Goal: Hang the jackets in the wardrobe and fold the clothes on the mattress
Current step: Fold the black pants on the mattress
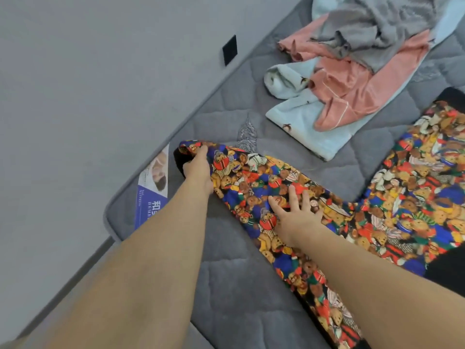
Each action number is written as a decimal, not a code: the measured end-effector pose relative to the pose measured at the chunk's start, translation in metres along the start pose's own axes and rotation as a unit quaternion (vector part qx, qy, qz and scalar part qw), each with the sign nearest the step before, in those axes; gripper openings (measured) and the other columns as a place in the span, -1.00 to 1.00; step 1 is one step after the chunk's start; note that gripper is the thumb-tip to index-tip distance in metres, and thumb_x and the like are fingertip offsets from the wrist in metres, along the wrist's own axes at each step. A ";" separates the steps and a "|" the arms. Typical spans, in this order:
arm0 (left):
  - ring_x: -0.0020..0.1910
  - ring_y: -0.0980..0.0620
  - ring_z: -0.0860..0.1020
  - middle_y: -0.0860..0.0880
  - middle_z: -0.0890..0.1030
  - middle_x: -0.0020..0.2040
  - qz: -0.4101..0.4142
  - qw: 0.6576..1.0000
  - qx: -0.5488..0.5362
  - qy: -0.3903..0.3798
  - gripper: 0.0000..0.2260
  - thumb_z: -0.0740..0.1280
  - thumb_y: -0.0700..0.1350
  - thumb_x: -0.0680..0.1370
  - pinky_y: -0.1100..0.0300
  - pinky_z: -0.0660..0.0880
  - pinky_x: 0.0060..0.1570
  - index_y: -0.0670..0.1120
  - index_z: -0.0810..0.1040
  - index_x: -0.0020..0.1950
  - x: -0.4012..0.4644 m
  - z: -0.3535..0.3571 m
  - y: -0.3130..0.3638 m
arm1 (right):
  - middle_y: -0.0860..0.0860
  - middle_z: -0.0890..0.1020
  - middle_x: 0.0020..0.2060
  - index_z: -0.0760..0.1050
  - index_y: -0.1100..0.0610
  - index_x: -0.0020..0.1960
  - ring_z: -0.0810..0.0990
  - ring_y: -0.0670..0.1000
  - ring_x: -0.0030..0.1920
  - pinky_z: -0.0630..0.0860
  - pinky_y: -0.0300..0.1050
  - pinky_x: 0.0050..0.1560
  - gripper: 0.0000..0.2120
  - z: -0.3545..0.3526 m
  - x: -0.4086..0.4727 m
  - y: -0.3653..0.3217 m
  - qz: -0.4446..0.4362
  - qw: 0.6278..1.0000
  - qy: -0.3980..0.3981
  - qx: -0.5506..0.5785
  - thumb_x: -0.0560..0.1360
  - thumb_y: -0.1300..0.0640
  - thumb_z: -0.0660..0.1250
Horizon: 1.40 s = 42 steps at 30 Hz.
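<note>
My left hand [197, 170] pinches the soft, floppy bear-print garment [289, 195] at its cuff, frame centre, while my right hand [293, 212] presses flat.

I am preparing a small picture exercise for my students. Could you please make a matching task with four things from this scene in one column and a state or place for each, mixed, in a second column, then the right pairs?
Things
1. left hand
2. right hand
3. grey garment
4. teddy bear print garment

States or places
A. crumpled on top of the pile, far side of the mattress
B. spread across the mattress, near side
C. grips the end of the printed sleeve
D. presses flat on the printed sleeve, fingers spread

Pairs: 1-C, 2-D, 3-A, 4-B
</note>
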<state>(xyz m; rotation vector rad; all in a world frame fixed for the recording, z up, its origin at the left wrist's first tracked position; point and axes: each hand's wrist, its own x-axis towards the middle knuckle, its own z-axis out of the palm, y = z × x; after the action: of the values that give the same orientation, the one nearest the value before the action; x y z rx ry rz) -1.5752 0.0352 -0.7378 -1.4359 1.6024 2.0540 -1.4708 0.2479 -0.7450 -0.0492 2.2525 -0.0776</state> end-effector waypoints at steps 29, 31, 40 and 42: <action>0.52 -0.19 -0.41 -0.15 -0.38 0.56 0.410 0.007 0.806 -0.427 0.11 0.45 0.17 0.41 -0.27 -0.29 0.46 -0.03 -0.35 0.58 -0.266 0.028 -0.331 | 0.03 0.07 0.57 0.08 0.04 0.59 0.07 0.06 0.54 -0.07 0.03 0.47 0.12 0.283 -0.261 0.289 -0.007 0.997 0.030 0.074 0.20 -0.52 0.21; 0.55 -0.16 -0.36 -0.14 -0.35 0.57 0.429 0.019 0.801 -0.417 -0.04 0.36 0.14 0.52 -0.21 -0.27 0.49 -0.01 -0.32 0.59 -0.272 0.024 -0.331 | 0.01 -0.05 0.59 -0.05 -0.01 0.61 -0.06 0.03 0.57 -0.07 0.02 0.50 0.17 0.306 -0.276 0.297 -0.007 0.995 0.030 0.099 0.15 -0.48 0.24; -0.33 0.00 0.52 -0.01 0.54 -0.34 0.130 0.569 0.739 -0.337 -0.68 0.35 0.16 0.55 0.15 0.36 -0.33 -0.08 0.56 -0.18 -0.291 0.102 -0.286 | 0.05 0.57 -0.07 0.43 0.08 -0.04 0.56 0.15 -0.04 0.45 -0.04 -0.11 -0.91 0.247 -0.269 0.348 0.233 0.906 0.050 0.348 0.51 0.13 0.17; -0.32 0.00 0.51 -0.01 0.53 -0.33 0.187 0.501 0.796 -0.284 -0.59 0.33 0.26 0.53 0.14 0.37 -0.33 -0.08 0.49 -0.24 -0.276 0.127 -0.280 | 0.08 0.59 0.00 0.46 0.10 -0.05 0.54 0.13 -0.06 0.46 -0.08 -0.07 -0.88 0.228 -0.249 0.369 0.264 0.890 -0.009 0.371 0.51 0.13 0.16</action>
<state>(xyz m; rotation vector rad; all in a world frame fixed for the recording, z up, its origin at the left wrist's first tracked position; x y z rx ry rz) -1.3268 0.3645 -0.7201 0.2991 2.1837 0.1736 -1.1404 0.6221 -0.7225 0.9586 2.0016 -0.6282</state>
